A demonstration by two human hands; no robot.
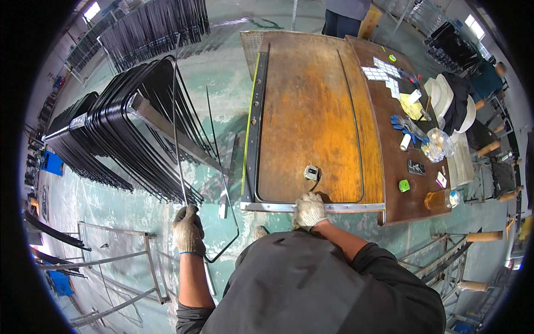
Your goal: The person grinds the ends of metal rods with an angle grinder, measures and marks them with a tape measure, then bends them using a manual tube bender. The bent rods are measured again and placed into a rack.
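My left hand [188, 229], in a grey work glove, grips a thin black bent metal frame [179, 139] that stands beside me over the floor, its lower loop curving past my hip. My right hand [309, 210], also gloved, rests on the near edge of an orange-brown wooden workbench [311, 100], touching a second black wire frame [359, 139] that lies flat in a U shape on the board. A small tape measure [312, 172] sits just beyond that hand.
A large stack of black frames [119, 136] hangs on a rack at left, more racks [153, 28] behind. The bench's dark right strip holds white tiles [384, 72], blue gloves [405, 125], a plastic bag [436, 145], a bottle [439, 199]. Metal stands [119, 267] sit lower left. Another person [345, 14] stands at the far end.
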